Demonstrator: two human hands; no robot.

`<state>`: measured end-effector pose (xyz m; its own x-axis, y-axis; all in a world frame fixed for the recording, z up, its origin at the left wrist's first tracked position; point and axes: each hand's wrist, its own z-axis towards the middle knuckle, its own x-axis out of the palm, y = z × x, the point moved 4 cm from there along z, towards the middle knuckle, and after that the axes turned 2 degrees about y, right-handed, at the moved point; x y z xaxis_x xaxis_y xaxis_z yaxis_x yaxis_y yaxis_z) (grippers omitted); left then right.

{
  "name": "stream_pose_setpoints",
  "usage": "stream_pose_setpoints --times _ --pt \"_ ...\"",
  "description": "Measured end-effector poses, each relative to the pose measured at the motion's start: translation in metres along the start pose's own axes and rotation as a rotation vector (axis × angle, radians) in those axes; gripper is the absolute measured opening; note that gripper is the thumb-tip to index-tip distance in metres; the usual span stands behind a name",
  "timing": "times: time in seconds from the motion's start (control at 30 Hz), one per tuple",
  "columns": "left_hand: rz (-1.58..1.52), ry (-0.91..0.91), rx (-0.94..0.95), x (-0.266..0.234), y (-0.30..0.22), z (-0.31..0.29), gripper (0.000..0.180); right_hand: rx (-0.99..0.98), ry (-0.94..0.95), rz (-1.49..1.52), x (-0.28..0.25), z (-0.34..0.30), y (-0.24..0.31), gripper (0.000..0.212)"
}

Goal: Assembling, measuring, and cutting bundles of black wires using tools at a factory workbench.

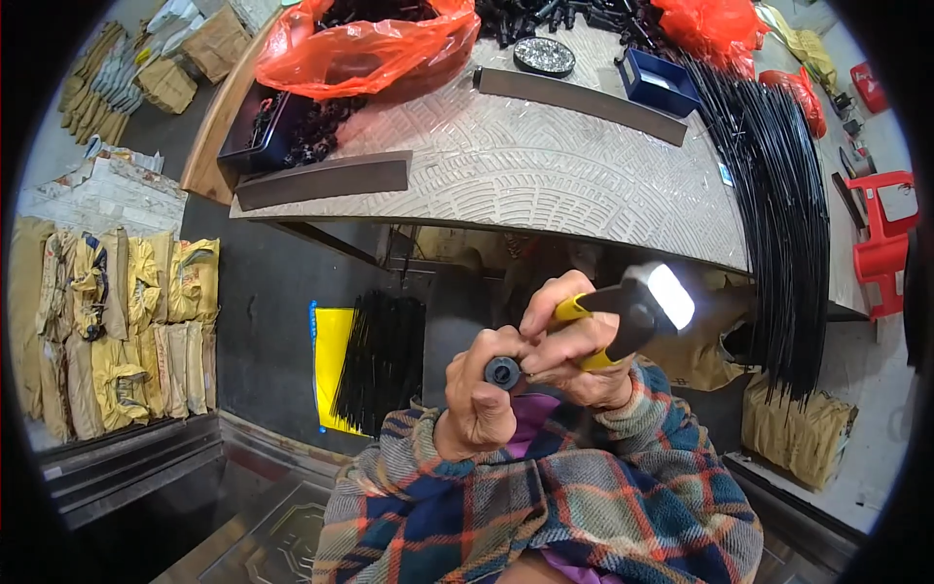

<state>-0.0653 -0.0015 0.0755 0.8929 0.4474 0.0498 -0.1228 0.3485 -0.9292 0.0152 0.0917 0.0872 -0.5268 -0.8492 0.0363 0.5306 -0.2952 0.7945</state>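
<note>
My left hand is closed around a small black cylindrical part, whose round end with a dark hole in it faces up. Close beside it, my right hand grips pliers with yellow-edged handles and a dark body. The pliers' head points away to the right, and strong glare hides the state of its jaws. Fingertips of both hands meet near the black part; whether something thin lies between them I cannot make out. Both hands are in front of my chest, short of the table edge.
Across the front stands a patterned table with brown bars, a blue box, a round tin and red plastic bags. Long black rods overhang its right side. More rods lie by a yellow sheet. Sacks sit left.
</note>
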Motion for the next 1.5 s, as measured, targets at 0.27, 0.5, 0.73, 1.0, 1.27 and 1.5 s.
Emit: stream_pose_setpoints --times 0.27,0.5,0.73,1.0,1.27,1.5 --pt "-0.025 0.003 0.004 0.003 -0.002 -0.014 0.059 -0.072 -0.102 -0.163 0.008 -0.009 0.016 0.018" --pt "0.032 -0.012 0.04 -0.001 0.0 -0.018 0.059 -0.083 -0.009 -0.136 0.013 -0.009 0.013 0.015" --pt "0.02 -0.087 -0.026 -0.014 0.015 -0.018 0.066 0.058 -0.014 -0.286 0.025 -0.008 0.008 0.019" --pt "-0.051 -0.046 -0.053 -0.028 0.017 -0.013 0.066 -0.033 0.502 -1.323 -0.012 -0.009 0.038 0.032" --pt "-0.047 -0.086 -0.043 -0.025 0.017 -0.015 0.063 -0.035 0.623 -1.444 -0.004 0.006 0.041 0.043" --pt "-0.008 -0.046 -0.164 -0.026 0.021 -0.02 0.07 -0.171 0.685 -1.628 -0.001 0.015 0.048 0.036"
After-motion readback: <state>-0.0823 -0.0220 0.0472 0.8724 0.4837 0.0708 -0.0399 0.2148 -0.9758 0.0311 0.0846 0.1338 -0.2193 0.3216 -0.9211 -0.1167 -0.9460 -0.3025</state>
